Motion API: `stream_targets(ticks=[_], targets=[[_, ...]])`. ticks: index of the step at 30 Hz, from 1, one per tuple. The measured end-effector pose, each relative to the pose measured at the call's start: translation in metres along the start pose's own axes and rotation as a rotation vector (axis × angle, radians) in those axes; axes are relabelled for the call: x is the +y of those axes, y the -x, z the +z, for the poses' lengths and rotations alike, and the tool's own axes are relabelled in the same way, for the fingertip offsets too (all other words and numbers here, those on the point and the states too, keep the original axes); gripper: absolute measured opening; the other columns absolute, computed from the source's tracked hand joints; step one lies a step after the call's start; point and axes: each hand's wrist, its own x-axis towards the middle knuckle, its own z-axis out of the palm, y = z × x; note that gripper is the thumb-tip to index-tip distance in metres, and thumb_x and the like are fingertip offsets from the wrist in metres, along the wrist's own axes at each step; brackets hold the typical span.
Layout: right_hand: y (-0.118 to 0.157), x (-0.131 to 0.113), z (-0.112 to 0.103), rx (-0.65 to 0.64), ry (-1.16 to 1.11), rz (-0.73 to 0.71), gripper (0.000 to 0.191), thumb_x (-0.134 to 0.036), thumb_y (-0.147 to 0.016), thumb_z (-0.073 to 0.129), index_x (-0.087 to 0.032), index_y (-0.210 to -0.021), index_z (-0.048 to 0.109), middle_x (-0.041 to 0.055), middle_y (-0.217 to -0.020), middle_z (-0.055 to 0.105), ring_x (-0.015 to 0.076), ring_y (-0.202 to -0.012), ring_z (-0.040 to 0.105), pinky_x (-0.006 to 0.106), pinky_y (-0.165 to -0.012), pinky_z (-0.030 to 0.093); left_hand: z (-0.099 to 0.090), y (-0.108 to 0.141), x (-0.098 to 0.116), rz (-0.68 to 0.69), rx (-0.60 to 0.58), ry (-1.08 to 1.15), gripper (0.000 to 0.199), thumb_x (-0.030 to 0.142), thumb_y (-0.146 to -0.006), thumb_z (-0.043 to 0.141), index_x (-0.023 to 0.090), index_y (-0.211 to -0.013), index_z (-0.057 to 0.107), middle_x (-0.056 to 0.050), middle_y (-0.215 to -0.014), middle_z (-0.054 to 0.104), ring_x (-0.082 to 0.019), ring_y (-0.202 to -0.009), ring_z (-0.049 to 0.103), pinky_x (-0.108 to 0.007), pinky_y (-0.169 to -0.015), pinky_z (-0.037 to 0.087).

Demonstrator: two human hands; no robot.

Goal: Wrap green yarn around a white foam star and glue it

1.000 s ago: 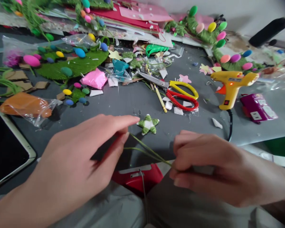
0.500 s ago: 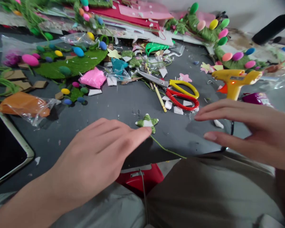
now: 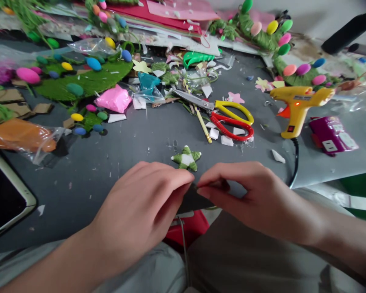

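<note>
A small white star wrapped in green yarn (image 3: 186, 158) lies flat near the table's front edge. Just below it my left hand (image 3: 146, 199) is closed, thumb and fingers pressed together; what they pinch is hidden. My right hand (image 3: 250, 195) also forms a pinch, its fingertips close to those of my left hand. The green yarn is mostly hidden around the fingertips, so I cannot make out which hand grips it. Scissors with red and yellow handles (image 3: 233, 126) and a pale pencil (image 3: 203, 125) lie behind the star.
A yellow glue gun (image 3: 297, 110) with a lit red light stands at right, its cord running to the front edge. Beside it is a purple packet (image 3: 334, 134). At left are a tablet (image 3: 10, 195), an orange bag (image 3: 21, 136) and a pink bag (image 3: 114, 99).
My right hand has moved left from beside the glue gun and its fingers have closed. My left hand has come off the star, which now shows whole, and its fingertips sit lower.
</note>
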Motion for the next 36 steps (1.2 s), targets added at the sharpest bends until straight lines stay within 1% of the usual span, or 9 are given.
stream_targets(ticks=[3, 6, 8, 10, 17, 23, 26, 32, 36], targets=[[-0.003, 0.005, -0.002, -0.008, 0.027, -0.015, 0.010, -0.024, -0.098, 0.063, -0.020, -0.100, 0.072, -0.0041, -0.081, 0.070, 0.0063, -0.071, 0.060, 0.015, -0.067, 0.049, -0.003, -0.004, -0.004, -0.090, 0.002, -0.086, 0.027, 0.017, -0.096, 0.061, 0.025, -0.121, 0.057, -0.002, -0.107, 0.074, -0.020, -0.096, 0.071, -0.033, -0.083, 0.049], [-0.007, 0.011, -0.005, 0.039, 0.110, -0.041, 0.010, -0.024, -0.097, 0.064, -0.020, -0.101, 0.072, -0.0025, -0.089, 0.073, 0.0069, -0.077, 0.063, 0.016, -0.069, 0.048, -0.005, -0.006, -0.012, -0.171, -0.046, -0.193, 0.043, 0.028, -0.092, 0.065, 0.020, -0.133, 0.057, -0.013, -0.129, 0.066, -0.033, -0.119, 0.062, -0.045, -0.095, 0.047], [-0.010, 0.014, -0.007, 0.086, 0.150, -0.040, 0.008, -0.025, -0.096, 0.066, -0.021, -0.100, 0.072, -0.0027, -0.093, 0.074, 0.0071, -0.081, 0.065, 0.017, -0.072, 0.048, -0.004, -0.006, -0.017, -0.184, -0.099, -0.248, 0.046, 0.034, -0.090, 0.065, 0.019, -0.133, 0.060, -0.016, -0.136, 0.061, -0.041, -0.125, 0.056, -0.054, -0.096, 0.045], [-0.011, 0.017, -0.008, 0.111, 0.165, -0.035, 0.007, -0.024, -0.095, 0.068, -0.022, -0.100, 0.072, -0.0035, -0.094, 0.074, 0.0071, -0.083, 0.065, 0.017, -0.075, 0.048, -0.001, -0.005, -0.019, -0.183, -0.132, -0.271, 0.041, 0.037, -0.091, 0.064, 0.020, -0.129, 0.064, -0.017, -0.136, 0.061, -0.044, -0.125, 0.054, -0.058, -0.094, 0.044], [-0.010, 0.016, -0.005, 0.117, 0.187, 0.024, 0.003, -0.020, -0.092, 0.071, -0.022, -0.090, 0.073, -0.0045, -0.086, 0.072, 0.0079, -0.077, 0.062, 0.020, -0.070, 0.047, 0.004, -0.005, -0.014, -0.200, -0.087, -0.229, 0.025, 0.034, -0.095, 0.062, 0.022, -0.116, 0.068, -0.013, -0.123, 0.068, -0.039, -0.116, 0.058, -0.055, -0.085, 0.043], [-0.011, 0.014, -0.003, 0.155, 0.103, 0.000, 0.007, -0.023, -0.093, 0.069, -0.021, -0.087, 0.070, 0.0010, -0.107, 0.072, 0.0121, -0.095, 0.066, 0.022, -0.081, 0.052, 0.004, -0.009, -0.012, -0.264, -0.003, -0.079, 0.023, 0.030, -0.091, 0.067, 0.020, -0.112, 0.067, -0.009, -0.111, 0.070, -0.029, -0.105, 0.065, -0.046, -0.088, 0.049], [-0.011, 0.010, -0.003, 0.171, -0.034, 0.068, 0.010, -0.028, -0.093, 0.071, -0.022, -0.085, 0.070, 0.0000, -0.104, 0.074, 0.0125, -0.094, 0.069, 0.021, -0.078, 0.054, 0.002, -0.010, -0.011, -0.325, 0.038, 0.023, 0.025, 0.033, -0.091, 0.070, 0.021, -0.112, 0.067, -0.006, -0.108, 0.070, -0.024, -0.097, 0.067, -0.039, -0.085, 0.051], [-0.013, 0.005, -0.001, 0.295, -0.107, 0.100, 0.010, -0.032, -0.092, 0.073, -0.023, -0.089, 0.074, -0.0017, -0.088, 0.076, 0.0107, -0.077, 0.068, 0.019, -0.066, 0.054, 0.001, -0.010, -0.009, -0.417, 0.025, 0.074, 0.027, 0.040, -0.089, 0.073, 0.026, -0.111, 0.067, -0.001, -0.093, 0.069, -0.020, -0.080, 0.064, -0.035, -0.075, 0.052], [-0.014, 0.006, 0.001, 0.332, -0.055, 0.042, 0.009, -0.030, -0.092, 0.072, -0.022, -0.087, 0.073, -0.0002, -0.090, 0.077, 0.0127, -0.080, 0.070, 0.021, -0.070, 0.057, 0.002, -0.008, -0.009, -0.475, -0.014, 0.137, 0.030, 0.045, -0.088, 0.074, 0.027, -0.111, 0.068, -0.001, -0.086, 0.071, -0.020, -0.073, 0.065, -0.034, -0.070, 0.052]])
